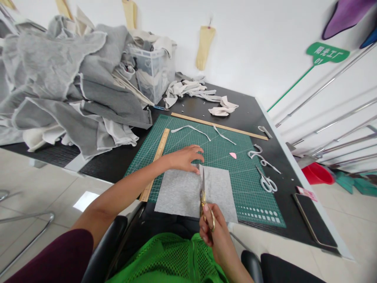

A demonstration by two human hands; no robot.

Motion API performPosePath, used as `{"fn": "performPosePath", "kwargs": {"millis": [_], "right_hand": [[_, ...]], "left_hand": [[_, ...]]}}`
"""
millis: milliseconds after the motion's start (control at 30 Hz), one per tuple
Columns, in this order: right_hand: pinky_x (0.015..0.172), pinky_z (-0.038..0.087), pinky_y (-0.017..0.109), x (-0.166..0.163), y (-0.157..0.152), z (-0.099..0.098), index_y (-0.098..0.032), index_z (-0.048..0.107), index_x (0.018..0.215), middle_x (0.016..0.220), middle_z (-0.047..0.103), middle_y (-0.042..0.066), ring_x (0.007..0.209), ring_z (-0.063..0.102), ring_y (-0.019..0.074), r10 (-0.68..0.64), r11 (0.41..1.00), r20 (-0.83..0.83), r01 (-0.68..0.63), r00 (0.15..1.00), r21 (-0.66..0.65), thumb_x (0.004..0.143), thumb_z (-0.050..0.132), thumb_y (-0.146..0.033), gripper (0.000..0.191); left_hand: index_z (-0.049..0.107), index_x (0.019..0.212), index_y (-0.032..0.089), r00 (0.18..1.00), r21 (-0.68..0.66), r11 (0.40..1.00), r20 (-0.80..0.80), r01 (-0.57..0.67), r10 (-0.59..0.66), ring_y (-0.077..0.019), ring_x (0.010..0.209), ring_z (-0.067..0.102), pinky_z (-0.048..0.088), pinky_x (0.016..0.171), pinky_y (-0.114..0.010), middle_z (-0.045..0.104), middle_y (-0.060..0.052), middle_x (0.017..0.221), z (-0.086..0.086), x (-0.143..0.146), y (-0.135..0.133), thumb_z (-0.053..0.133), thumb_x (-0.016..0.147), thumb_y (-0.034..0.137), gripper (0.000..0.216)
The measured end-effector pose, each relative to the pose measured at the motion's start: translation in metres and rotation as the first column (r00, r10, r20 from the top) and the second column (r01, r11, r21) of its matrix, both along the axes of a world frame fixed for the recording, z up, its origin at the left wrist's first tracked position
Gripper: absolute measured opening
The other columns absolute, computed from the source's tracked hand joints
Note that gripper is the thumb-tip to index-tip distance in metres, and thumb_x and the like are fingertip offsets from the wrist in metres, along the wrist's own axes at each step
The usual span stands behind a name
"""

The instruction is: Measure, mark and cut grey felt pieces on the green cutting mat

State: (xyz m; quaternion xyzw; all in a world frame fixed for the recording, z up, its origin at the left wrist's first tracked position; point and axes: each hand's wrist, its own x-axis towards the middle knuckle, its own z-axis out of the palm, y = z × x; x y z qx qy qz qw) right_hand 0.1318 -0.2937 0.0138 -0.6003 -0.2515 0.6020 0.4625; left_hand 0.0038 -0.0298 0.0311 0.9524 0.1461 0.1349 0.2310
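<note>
A grey fabric rectangle (179, 192) lies on the green cutting mat (235, 165) at the near table edge. My right hand (216, 236) is closed round the gold handles of a pair of scissors (203, 192), whose blades run up through the middle of the fabric. My left hand (185, 157) rests on the fabric's far edge, left of the blades, fingers stretched out and pressing it flat. A small pink piece (233, 155) lies on the mat beyond the fabric.
A heap of grey cloth (64, 86) and a clear plastic bin (151, 70) fill the table's left. Wooden rulers (218, 125) edge the mat. White scissors (266, 182), fabric strips (191, 129) and a phone (313, 218) lie to the right.
</note>
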Motion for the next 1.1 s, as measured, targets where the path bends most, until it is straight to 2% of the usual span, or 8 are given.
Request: {"fn": "performPosePath", "kwargs": {"millis": [67,133,333,500,600,733,967,1100], "right_hand": [[0.037,0.017,0.018,0.002,-0.001,0.0,-0.024,0.044,0.09,0.058,0.043,-0.01,0.038,0.033,0.0046,-0.001,1.0,-0.005,0.001,1.0,0.0,0.094,0.055,-0.062,0.04],[0.039,0.019,0.018,0.004,-0.002,-0.001,-0.024,0.044,0.09,0.057,0.042,-0.01,0.039,0.033,0.0046,-0.003,1.0,-0.003,0.003,1.0,0.005,0.094,0.055,-0.061,0.039],[0.039,0.02,0.019,0.004,-0.003,-0.002,-0.023,0.045,0.091,0.057,0.042,-0.01,0.039,0.032,0.005,-0.004,1.0,0.018,0.004,1.0,0.015,0.093,0.057,-0.061,0.039],[0.039,0.021,0.019,0.003,-0.003,-0.002,-0.023,0.044,0.091,0.057,0.042,-0.01,0.039,0.033,0.005,0.003,1.0,0.015,-0.003,1.0,0.013,0.094,0.054,-0.061,0.039],[0.04,0.022,0.019,0.003,-0.002,0.0,-0.023,0.044,0.091,0.057,0.042,-0.01,0.039,0.033,0.005,0.01,1.0,0.018,-0.01,1.0,0.01,0.094,0.054,-0.062,0.04],[0.04,0.023,0.019,0.001,0.001,0.003,-0.024,0.044,0.09,0.057,0.042,-0.01,0.04,0.032,0.0054,0.003,1.0,0.013,-0.004,1.0,0.024,0.092,0.056,-0.063,0.041],[0.039,0.022,0.019,-0.001,0.002,0.004,-0.024,0.044,0.089,0.057,0.041,-0.01,0.04,0.03,0.0054,-0.02,0.999,-0.013,0.02,1.0,0.026,0.091,0.057,-0.064,0.042],[0.039,0.022,0.019,-0.001,0.0,0.002,-0.024,0.044,0.089,0.057,0.041,-0.01,0.04,0.03,0.0052,-0.01,0.999,0.0,0.01,1.0,0.042,0.093,0.055,-0.062,0.04]], "left_hand": [[0.071,0.109,0.022,1.0,0.007,1.0,0.015,0.027,-0.027,-0.0279,0.128,0.05,0.038,0.106,-0.038,0.057,-0.01,0.135,0.0,0.001,-0.002,0.082,0.074,0.047,0.044],[0.072,0.104,0.023,0.999,0.013,0.999,-0.025,0.041,-0.04,-0.0264,0.119,0.055,0.041,0.1,-0.037,0.061,-0.007,0.127,0.0,0.002,-0.003,0.084,0.07,0.049,0.045],[0.065,0.111,0.022,0.997,0.019,0.996,-0.008,0.082,-0.082,-0.0247,0.114,0.055,0.04,0.095,-0.034,0.063,-0.005,0.118,0.004,0.003,-0.004,0.085,0.068,0.046,0.053],[0.067,0.08,0.019,0.995,0.022,0.995,0.016,0.095,-0.095,-0.0224,0.104,0.057,0.041,0.093,-0.034,0.063,-0.005,0.109,0.003,0.006,-0.007,0.085,0.07,0.041,0.03],[0.069,0.079,0.019,0.996,0.019,0.996,0.025,0.089,-0.09,-0.0213,0.102,0.058,0.041,0.093,-0.034,0.063,-0.005,0.108,0.001,0.008,-0.007,0.081,0.075,0.042,0.026],[0.069,0.078,0.019,0.996,-0.005,0.996,0.02,0.087,-0.086,-0.0206,0.105,0.058,0.041,0.094,-0.033,0.063,-0.005,0.111,-0.001,0.009,-0.006,0.079,0.079,0.037,0.021],[0.069,0.076,0.018,0.998,-0.11,0.993,0.047,0.051,-0.046,-0.026,0.127,0.05,0.038,0.103,-0.037,0.062,-0.009,0.119,-0.009,0.013,-0.004,0.084,0.073,0.031,0.02],[0.069,0.076,0.017,0.998,-0.121,0.992,0.055,0.045,-0.039,-0.0273,0.127,0.05,0.037,0.105,-0.039,0.062,-0.01,0.118,-0.011,0.013,-0.004,0.086,0.07,0.029,0.021]]}}
